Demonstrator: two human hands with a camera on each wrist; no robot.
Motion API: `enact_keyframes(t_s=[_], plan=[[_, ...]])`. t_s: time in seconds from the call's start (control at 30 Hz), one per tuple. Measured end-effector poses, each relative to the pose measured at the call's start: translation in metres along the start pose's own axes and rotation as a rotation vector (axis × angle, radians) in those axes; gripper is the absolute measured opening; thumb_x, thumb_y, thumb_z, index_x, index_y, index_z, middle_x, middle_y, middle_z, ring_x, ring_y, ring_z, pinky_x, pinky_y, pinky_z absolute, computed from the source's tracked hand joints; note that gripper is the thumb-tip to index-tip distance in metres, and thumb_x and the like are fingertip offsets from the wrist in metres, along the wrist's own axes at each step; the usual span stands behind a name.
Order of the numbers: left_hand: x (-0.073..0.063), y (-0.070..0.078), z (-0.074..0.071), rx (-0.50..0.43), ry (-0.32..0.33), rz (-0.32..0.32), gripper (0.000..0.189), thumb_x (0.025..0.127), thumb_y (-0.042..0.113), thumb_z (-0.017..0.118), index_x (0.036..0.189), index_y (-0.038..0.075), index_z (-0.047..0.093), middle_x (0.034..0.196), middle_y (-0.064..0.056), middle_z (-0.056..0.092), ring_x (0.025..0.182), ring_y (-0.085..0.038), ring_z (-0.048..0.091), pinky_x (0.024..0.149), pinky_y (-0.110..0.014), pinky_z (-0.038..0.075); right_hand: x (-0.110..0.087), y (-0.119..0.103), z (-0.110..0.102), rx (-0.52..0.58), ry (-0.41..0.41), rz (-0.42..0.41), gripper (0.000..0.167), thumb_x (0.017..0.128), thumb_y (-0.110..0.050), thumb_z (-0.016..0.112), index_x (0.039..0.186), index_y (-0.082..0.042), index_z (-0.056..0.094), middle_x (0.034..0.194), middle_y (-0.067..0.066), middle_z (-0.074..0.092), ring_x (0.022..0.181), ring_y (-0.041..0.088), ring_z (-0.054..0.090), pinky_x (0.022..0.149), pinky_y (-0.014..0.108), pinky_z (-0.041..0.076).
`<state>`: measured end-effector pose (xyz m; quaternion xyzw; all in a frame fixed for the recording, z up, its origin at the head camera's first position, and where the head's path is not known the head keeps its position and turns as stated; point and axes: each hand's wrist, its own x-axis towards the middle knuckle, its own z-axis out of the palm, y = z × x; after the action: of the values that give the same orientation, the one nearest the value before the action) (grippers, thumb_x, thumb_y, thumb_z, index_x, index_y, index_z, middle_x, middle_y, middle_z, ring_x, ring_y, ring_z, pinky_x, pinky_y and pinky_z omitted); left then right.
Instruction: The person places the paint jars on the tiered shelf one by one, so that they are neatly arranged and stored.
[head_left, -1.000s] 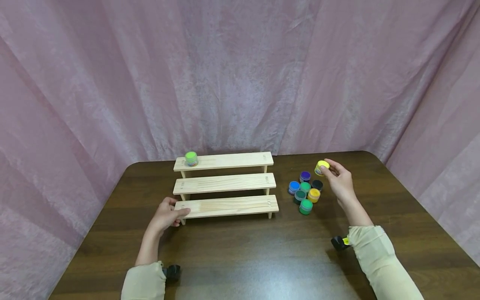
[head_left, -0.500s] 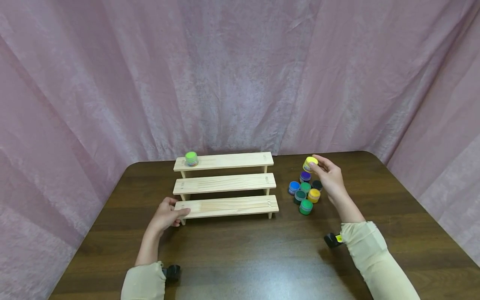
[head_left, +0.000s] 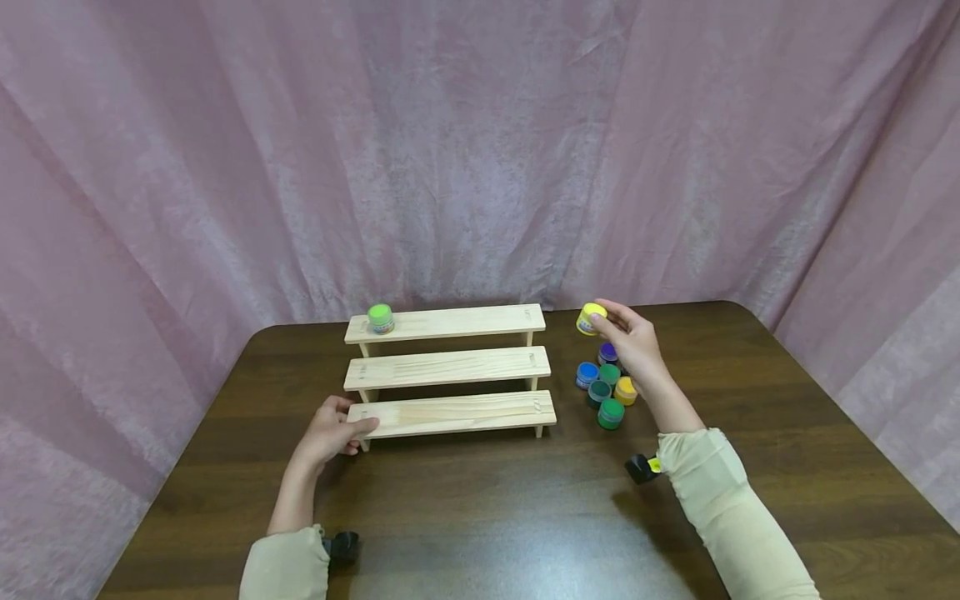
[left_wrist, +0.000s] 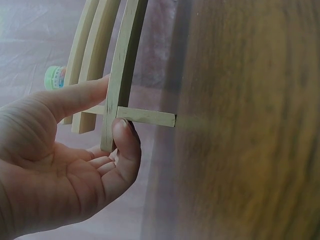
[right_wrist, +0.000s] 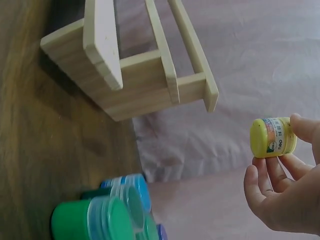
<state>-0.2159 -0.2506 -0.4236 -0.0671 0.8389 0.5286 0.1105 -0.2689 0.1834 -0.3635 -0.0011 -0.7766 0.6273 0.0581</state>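
Note:
A pale wooden three-step rack (head_left: 450,367) stands on the table. My left hand (head_left: 327,432) grips the left end of its lowest step, with the thumb on top and fingers below; the left wrist view shows the fingers curled round the board (left_wrist: 120,75). In the air to the right of the top step, my right hand (head_left: 633,346) pinches a small yellow paint jar (head_left: 590,319) between thumb and fingertips. The right wrist view shows the label on this yellow jar (right_wrist: 274,137). A light green paint jar (head_left: 381,318) sits at the left end of the top step.
Several paint jars cluster right of the rack: blue (head_left: 587,376), purple (head_left: 608,353), dark green (head_left: 599,393), green (head_left: 611,414) and orange-yellow (head_left: 626,391). My right forearm hides part of the group. A pink curtain (head_left: 480,167) hangs behind the brown table (head_left: 450,517).
My right hand has carried the yellow jar leftward and slightly up, from right of the jar cluster to above it, nearer the rack. The left hand keeps its grip on the lowest step.

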Motion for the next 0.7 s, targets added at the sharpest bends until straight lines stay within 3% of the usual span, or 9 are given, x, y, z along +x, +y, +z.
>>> enact_keyframes(t_s=[0.27,0.43,0.7], plan=[[-0.001,0.004,-0.002,0.008,0.007,0.004,0.066,0.092,0.019,0.067,0.134,-0.013,0.027,0.073,-0.002,0.054,0.06,-0.01,0.053,0.055,-0.023,0.051,0.007,-0.013,0.018,0.055,-0.058,-0.028,0.053,0.097,-0.028,0.059,0.142,-0.004,0.047,0.106,-0.015,0.058,0.094,-0.004,0.057,0.082,0.011,0.049],[-0.002,0.001,-0.001,0.004,-0.004,-0.008,0.067,0.091,0.018,0.067,0.135,-0.013,0.027,0.072,-0.002,0.054,0.058,-0.01,0.053,0.054,-0.023,0.051,0.009,-0.017,0.027,0.037,-0.091,-0.001,0.051,0.098,-0.03,0.059,0.143,-0.009,0.049,0.114,-0.008,0.058,0.098,-0.001,0.057,0.085,0.013,0.049],[0.0,0.001,-0.002,0.006,0.003,-0.001,0.067,0.091,0.018,0.067,0.134,-0.013,0.026,0.073,-0.003,0.054,0.057,-0.011,0.054,0.053,-0.023,0.051,0.014,-0.025,0.046,0.059,-0.121,-0.04,0.048,0.097,-0.028,0.06,0.141,-0.01,0.051,0.12,-0.001,0.058,0.101,0.003,0.056,0.086,0.016,0.049]])
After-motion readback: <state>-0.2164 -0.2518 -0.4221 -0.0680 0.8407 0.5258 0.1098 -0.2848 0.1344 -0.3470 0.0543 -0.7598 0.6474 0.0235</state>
